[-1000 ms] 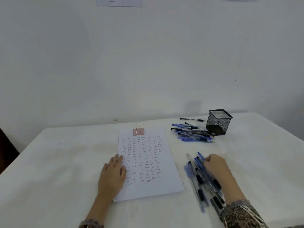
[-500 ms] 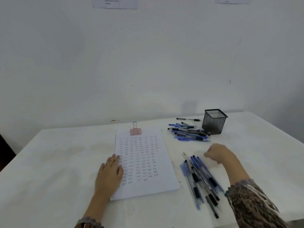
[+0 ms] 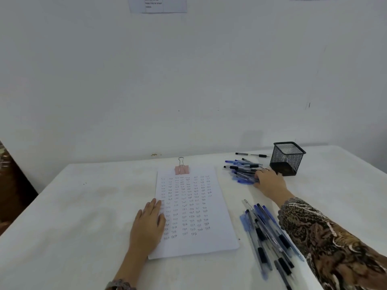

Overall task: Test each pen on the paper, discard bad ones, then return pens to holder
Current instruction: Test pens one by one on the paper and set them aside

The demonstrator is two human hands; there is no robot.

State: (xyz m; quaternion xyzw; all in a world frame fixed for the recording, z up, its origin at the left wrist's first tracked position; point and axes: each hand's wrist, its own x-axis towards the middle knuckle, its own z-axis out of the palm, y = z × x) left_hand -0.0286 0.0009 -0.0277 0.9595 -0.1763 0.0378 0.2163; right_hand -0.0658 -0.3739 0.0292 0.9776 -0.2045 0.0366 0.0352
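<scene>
the left hand lies flat with fingers straight and together, pressing the left edge of the paper, a sheet filled with rows of small handwritten "test" marks. a pink binder clip holds the sheet's far edge, well beyond the left hand's fingertips. the right hand is stretched forward, its fingertips resting on the far pile of blue and black pens; whether they pinch a pen cannot be told, since the back of the hand hides them. just beyond and to the right of that hand stands the black mesh pen holder, upright, nearly touching the knuckles. a single black pen lies apart behind the far pile. a second pile of pens lies to the left of the right forearm, partly under the patterned sleeve, between it and the paper. everything rests on a white table.
</scene>
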